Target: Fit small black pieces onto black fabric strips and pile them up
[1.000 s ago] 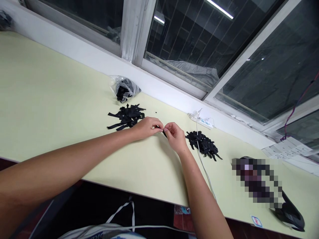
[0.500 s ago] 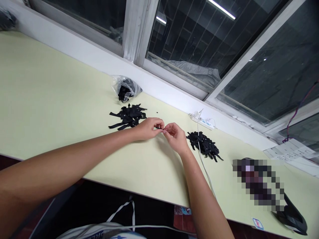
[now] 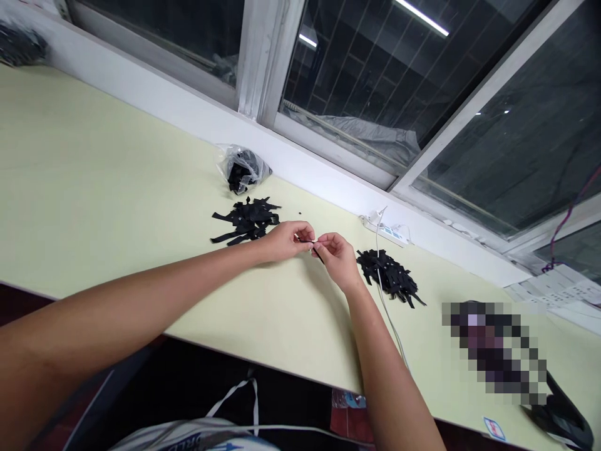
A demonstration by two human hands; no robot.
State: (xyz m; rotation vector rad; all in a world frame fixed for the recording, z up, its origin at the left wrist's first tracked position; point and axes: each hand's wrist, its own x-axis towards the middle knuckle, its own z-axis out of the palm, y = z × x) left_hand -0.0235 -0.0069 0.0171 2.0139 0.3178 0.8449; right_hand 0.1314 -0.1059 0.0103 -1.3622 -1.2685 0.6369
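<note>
Between my two hands, above the pale table [image 3: 282,307], is a short black fabric strip [image 3: 318,252]. My left hand [image 3: 290,240] pinches one end of it, thumb against fingers. With closed fingertips my right hand [image 3: 335,255] grips the strip close beside the left fingertips, and part of it hangs down below. Any small fitting on the strip is too small to make out. Just behind my left hand lies a loose pile of black strips [image 3: 246,219]. A second, denser pile of black strips [image 3: 389,275] is to the right of my right hand.
A clear plastic bag [image 3: 244,169] with black pieces stands by the wall. A white cable [image 3: 382,294] runs from the power strip [image 3: 387,232] across the right pile. A black object [image 3: 558,407], partly pixelated, lies at right. A dark bag [image 3: 21,44] sits far left.
More of the black strip shows now, hanging below my right fingertips. Both hands stay together in nearly the same place; the whole view has shifted slightly.
</note>
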